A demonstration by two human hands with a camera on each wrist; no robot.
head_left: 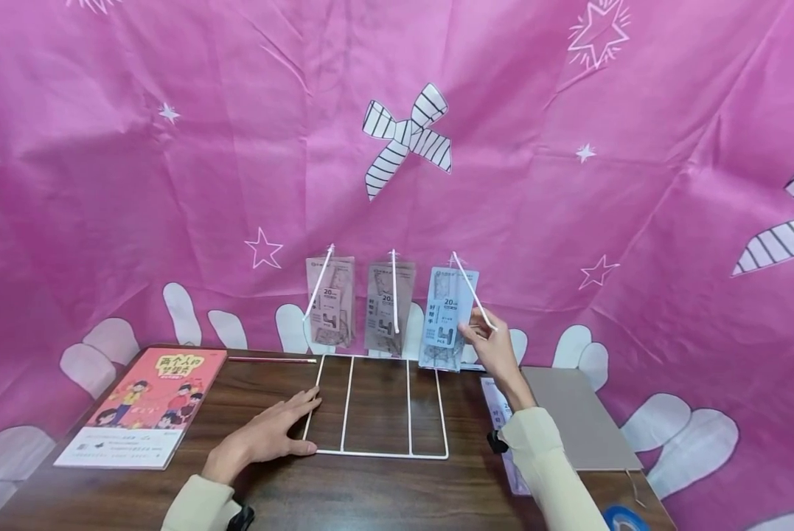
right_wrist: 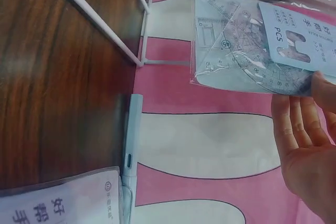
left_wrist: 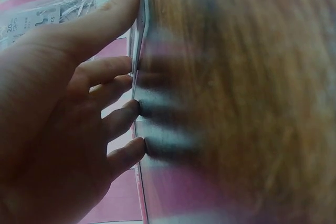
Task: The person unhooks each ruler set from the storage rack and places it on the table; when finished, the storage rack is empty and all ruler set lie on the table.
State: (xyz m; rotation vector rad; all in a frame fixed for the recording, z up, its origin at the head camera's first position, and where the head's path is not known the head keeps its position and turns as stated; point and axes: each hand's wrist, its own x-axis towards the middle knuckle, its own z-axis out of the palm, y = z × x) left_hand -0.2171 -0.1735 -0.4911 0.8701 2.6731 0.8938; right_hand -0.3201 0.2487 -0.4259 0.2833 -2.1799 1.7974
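Packet of see-through rulers, clear plastic with blue card (head_left: 444, 317), hangs on the rightmost prong (head_left: 476, 294) of a white wire rack (head_left: 409, 405), edge pinched by the right hand (head_left: 492, 345). Left hand (head_left: 273, 428) has fingers loosely spread against the base. Imo a hard tug could tear the plastic, or tip the rack if it's not steadied.

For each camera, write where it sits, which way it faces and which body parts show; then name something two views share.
Head: worn on the head, facing forward and down at the table; sleeves, left hand and right hand show.
Left wrist: worn there, facing the left hand and table; thumb and fingers show.
Right wrist: worn there, facing the right hand's grip on the blue packet; hand shows.
Shared: head and right wrist both show that packet.
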